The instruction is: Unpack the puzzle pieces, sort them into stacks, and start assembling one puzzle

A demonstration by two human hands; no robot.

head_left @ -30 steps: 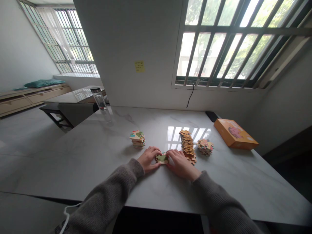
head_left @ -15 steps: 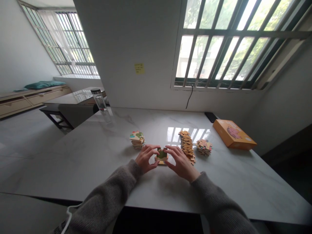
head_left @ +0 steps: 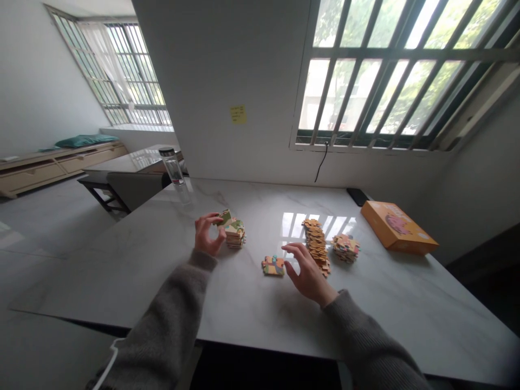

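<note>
Between the thumb and fingers of my left hand (head_left: 208,234) is a green puzzle piece (head_left: 224,218), held tilted at the left stack of puzzle pieces (head_left: 235,235). Whether it touches the stack I cannot tell. My right hand (head_left: 305,273) hovers low over the table with its fingers apart and nothing in them. Just left of its fingertips, a colourful puzzle piece (head_left: 273,266) lies flat on the table; others may lie under it. Beyond the right hand, a long leaning row of puzzle pieces (head_left: 316,244) runs away from me.
Another stack of puzzle pieces (head_left: 345,248) stands right of the row. Farther right lies an orange box (head_left: 398,227), with a black phone (head_left: 357,196) behind it. A glass bottle (head_left: 173,168) stands at the table's far left edge. The marble-look table (head_left: 260,314) ends close in front of me.
My left hand has carried the green puzzle piece from the middle over to the left stack. My right hand has let go of it and stays near the middle. The view has shifted slightly.
</note>
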